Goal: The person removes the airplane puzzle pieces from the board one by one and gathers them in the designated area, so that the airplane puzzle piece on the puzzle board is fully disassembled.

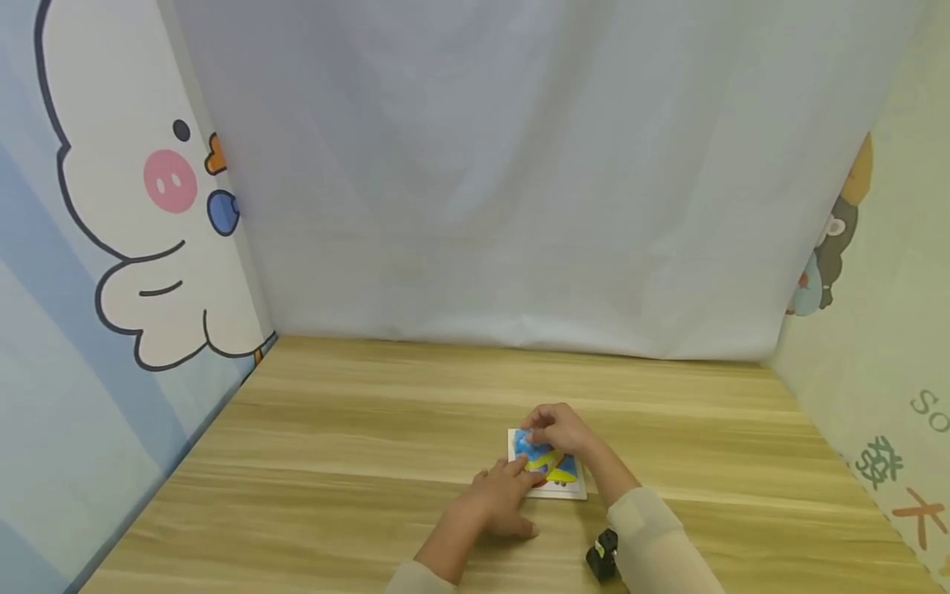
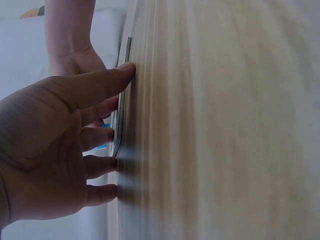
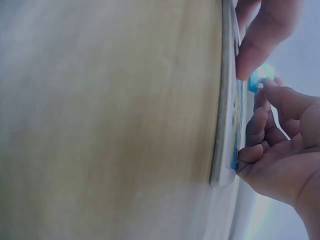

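A small flat board with a white border [image 1: 566, 493] and a bright blue, yellow and red picture lies on the wooden table. My left hand [image 1: 499, 499] rests at its near left part with fingers spread; in the left wrist view the left hand [image 2: 40, 150] has its thumb and fingertips along the board's edge [image 2: 120, 115]. Over the upper part of the picture is my right hand [image 1: 562, 431]. In the right wrist view the right hand [image 3: 285, 135] pinches a small glossy blue piece [image 3: 256, 79] between thumb and finger, raised at the board's surface.
The wooden table [image 1: 334, 429] runs back to a hanging grey-white curtain [image 1: 475, 206]. Walls with cartoon prints stand at left [image 1: 134, 247] and right [image 1: 876, 346]. A small black device [image 1: 603, 557] sits beside the right sleeve.
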### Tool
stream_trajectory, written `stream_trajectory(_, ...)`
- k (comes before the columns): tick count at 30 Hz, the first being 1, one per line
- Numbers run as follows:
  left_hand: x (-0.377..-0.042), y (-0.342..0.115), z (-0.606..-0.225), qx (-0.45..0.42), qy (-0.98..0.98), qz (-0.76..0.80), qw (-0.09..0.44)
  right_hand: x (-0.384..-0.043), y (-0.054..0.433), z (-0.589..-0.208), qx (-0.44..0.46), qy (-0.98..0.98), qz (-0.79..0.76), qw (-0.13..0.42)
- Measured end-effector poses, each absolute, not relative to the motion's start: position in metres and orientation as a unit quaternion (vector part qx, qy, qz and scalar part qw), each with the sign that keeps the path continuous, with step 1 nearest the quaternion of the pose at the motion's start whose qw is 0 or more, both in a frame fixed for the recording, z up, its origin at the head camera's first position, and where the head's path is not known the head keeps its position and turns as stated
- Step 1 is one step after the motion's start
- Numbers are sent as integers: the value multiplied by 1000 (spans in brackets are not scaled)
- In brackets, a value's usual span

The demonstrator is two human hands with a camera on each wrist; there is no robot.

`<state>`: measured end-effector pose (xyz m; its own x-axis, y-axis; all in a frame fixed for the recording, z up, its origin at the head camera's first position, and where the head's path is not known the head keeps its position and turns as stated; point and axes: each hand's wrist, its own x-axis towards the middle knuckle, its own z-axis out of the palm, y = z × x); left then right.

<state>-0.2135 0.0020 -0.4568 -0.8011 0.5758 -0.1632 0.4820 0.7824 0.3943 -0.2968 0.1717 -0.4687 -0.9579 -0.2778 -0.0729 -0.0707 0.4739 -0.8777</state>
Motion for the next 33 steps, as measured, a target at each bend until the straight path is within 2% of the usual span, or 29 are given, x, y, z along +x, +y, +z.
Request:
stream_trajectory(7, -215, 3, -457, 286, 933, 170, 137, -295, 174, -469, -51, 839, -537, 76)
stream_trajectory(18, -218, 2, -461, 280, 930, 190, 146, -294, 176, -472, -57, 822, -562, 68)
stream_trajectory(25, -224, 1, -462, 285, 924, 218, 132, -287, 183, -466, -51, 791, -607, 59)
stream_trajectory(33, -215, 12, -461, 278, 930, 204, 129, -283, 199, -465, -67, 786, -611, 67)
